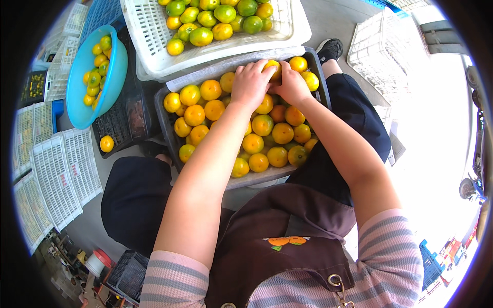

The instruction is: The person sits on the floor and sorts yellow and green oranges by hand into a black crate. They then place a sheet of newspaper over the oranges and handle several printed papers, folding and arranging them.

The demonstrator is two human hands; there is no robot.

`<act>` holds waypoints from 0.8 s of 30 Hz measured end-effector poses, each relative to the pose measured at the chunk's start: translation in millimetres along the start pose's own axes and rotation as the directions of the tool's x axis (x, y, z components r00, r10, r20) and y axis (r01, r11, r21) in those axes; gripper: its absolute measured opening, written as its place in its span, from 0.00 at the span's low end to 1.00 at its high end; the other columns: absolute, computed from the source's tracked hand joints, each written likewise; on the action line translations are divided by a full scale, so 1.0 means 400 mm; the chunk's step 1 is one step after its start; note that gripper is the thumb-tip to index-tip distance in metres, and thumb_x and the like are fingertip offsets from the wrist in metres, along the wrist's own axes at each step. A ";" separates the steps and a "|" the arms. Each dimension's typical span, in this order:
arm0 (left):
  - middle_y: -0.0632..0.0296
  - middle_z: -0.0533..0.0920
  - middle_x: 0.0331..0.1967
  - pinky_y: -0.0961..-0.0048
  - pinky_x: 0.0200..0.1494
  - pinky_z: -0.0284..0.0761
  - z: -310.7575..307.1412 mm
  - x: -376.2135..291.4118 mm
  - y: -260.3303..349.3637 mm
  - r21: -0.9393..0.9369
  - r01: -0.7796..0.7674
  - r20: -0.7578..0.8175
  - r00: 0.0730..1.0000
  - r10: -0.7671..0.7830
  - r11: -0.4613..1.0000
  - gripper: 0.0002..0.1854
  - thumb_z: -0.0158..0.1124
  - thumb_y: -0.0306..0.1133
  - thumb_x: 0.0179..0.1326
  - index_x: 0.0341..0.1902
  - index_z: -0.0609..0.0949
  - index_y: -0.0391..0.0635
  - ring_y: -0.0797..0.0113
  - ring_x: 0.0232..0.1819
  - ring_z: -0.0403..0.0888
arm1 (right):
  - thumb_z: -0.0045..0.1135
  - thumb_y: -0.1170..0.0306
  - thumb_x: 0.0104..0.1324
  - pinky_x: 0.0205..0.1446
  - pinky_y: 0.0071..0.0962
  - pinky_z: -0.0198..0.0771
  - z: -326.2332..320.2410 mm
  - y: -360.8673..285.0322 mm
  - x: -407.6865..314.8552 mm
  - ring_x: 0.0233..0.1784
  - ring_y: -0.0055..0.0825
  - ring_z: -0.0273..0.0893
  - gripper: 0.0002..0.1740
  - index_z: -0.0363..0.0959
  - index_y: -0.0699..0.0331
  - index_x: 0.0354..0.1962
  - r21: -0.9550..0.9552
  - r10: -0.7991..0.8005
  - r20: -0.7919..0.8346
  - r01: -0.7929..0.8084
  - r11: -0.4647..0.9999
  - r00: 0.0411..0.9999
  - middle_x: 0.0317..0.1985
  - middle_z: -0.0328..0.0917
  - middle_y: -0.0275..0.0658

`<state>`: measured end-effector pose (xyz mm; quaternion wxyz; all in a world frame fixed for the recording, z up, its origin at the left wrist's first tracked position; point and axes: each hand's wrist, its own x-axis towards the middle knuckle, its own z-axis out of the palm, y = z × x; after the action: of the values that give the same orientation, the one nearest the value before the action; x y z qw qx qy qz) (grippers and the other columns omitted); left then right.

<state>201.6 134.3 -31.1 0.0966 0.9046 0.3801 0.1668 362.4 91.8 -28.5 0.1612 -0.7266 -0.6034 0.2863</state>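
Observation:
A dark plastic crate (pixel 163 127) lined with paper stands between my knees, filled with orange and yellow-green mandarins (pixel 253 143). At its far right part, my left hand (pixel 251 82) and my right hand (pixel 291 84) meet around one orange mandarin (pixel 272 70). The fingers of both hands touch it, left hand from the left, right hand from the right. Two more mandarins lie just right of my right hand. My palms and the undersides of my fingers are hidden.
A white plastic crate (pixel 148 46) of greener mandarins stands beyond the dark one. On the left, a tilted blue basin (pixel 122 61) holds mandarins above a black crate (pixel 127 131) bearing a single mandarin (pixel 106 143). White crates (pixel 57 173) stand farther left, others (pixel 379 54) at upper right.

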 end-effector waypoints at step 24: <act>0.63 0.83 0.56 0.56 0.64 0.66 0.051 -0.016 0.025 0.108 0.055 -0.105 0.994 -0.044 0.993 0.15 0.69 0.34 0.58 0.49 0.81 0.50 0.61 0.62 0.78 | 0.56 0.70 0.65 0.53 0.41 0.77 -0.291 0.073 0.007 0.48 0.48 0.82 0.13 0.82 0.62 0.46 -0.020 -0.022 -0.179 0.019 1.000 0.984 0.41 0.86 0.48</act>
<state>211.7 121.8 -48.3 0.0306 0.8892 0.4156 0.1890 456.9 101.0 45.2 0.2110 -0.7447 -0.5965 0.2124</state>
